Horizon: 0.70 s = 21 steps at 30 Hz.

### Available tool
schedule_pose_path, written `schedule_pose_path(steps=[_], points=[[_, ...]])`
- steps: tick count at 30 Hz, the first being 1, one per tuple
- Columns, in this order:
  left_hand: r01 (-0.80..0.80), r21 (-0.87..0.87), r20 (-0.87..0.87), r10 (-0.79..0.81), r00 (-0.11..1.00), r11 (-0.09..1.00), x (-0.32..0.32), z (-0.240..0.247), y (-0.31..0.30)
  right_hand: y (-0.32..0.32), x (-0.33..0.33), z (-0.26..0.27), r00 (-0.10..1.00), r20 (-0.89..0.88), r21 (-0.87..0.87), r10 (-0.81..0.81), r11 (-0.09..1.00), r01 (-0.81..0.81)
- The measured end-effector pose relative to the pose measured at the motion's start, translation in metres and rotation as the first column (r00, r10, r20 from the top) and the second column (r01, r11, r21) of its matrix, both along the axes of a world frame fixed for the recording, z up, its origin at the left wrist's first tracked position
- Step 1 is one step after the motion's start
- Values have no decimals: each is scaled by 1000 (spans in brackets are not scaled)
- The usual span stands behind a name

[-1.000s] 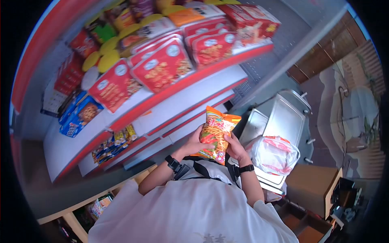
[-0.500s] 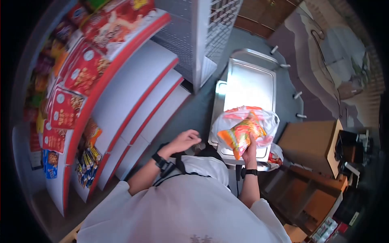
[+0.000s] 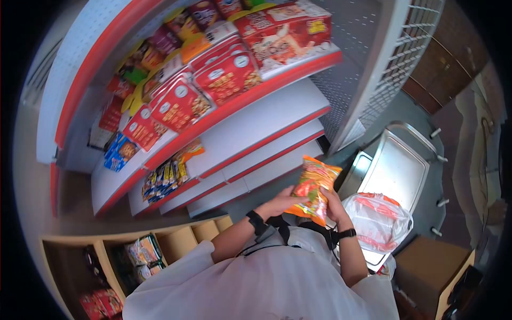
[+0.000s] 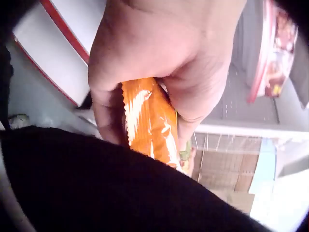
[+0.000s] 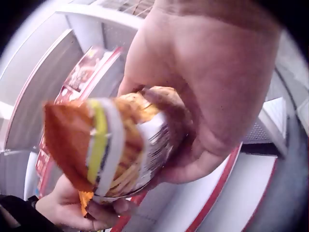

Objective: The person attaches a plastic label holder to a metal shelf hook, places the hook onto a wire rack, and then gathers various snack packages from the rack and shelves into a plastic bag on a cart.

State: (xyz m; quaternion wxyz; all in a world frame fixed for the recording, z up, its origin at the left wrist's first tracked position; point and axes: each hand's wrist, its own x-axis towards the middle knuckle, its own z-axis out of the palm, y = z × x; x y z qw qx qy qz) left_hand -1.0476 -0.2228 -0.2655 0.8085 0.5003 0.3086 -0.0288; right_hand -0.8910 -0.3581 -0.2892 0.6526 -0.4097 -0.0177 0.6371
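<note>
An orange bag of fried snack sticks (image 3: 314,186) is held in front of the person's waist, between both hands. From the left, the left hand (image 3: 282,201) grips its lower edge. The right hand (image 3: 335,207) holds the opposite side, thumb on the printed front. In the left wrist view, the orange crimped end of the bag (image 4: 149,125) shows between the thumb and fingers. The right wrist view has the right hand (image 5: 198,92) wrapped round the bag (image 5: 116,145), with the left hand (image 5: 72,205) pinching a corner below.
Ahead stands a tiered shelf with red edges (image 3: 240,101), holding red snack pouches (image 3: 181,104), a large red box (image 3: 288,40) and small packets (image 3: 165,181). At right, a plastic bag (image 3: 376,221) sits on a metal trolley (image 3: 400,170), near a cardboard box (image 3: 432,266). A wooden cabinet (image 3: 176,245) stands left.
Half a second ago the right hand alone held the snack bag over the trolley's plastic bag. Now the left hand grips it too, and the view has swung back toward the shelf.
</note>
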Motion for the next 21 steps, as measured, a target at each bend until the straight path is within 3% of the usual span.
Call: schedule_pose_path(steps=[3,5,10,13,15,16,17,18,19,20,21], points=[[-313,-233,31,328,944,921,-65,25,40,56,-11,13,934,125,-21,333,943,-333],[-454,-123,27,460,887,883,-110,25,72,81,-18,24,859,272,-75,435,899,-432],[-662,7,117,657,745,749,-199,47,159,86,-47,20,868,347,-186,356,933,-309],[-628,93,96,621,778,773,-226,50,224,60,-61,3,912,244,-267,329,927,-262],[-569,190,200,536,820,800,-224,45,262,43,-67,-9,917,247,-325,313,919,-225],[-579,218,189,548,815,786,-222,35,274,37,-72,-12,917,256,-379,308,904,-198],[-570,210,190,539,821,795,-266,-7,294,31,-78,-17,919,258,-387,297,904,-184],[-413,556,200,366,909,721,-277,-50,321,26,-81,-21,920,290,-375,265,915,-146],[-230,826,149,194,970,514,-253,-86,365,22,-81,-22,916,326,-359,233,927,-108],[364,920,-389,228,893,143,-224,-9,330,18,-81,-17,913,342,-359,224,929,-93],[351,926,-374,220,901,136,-212,-7,324,17,-86,-9,926,333,-339,178,939,-58]])
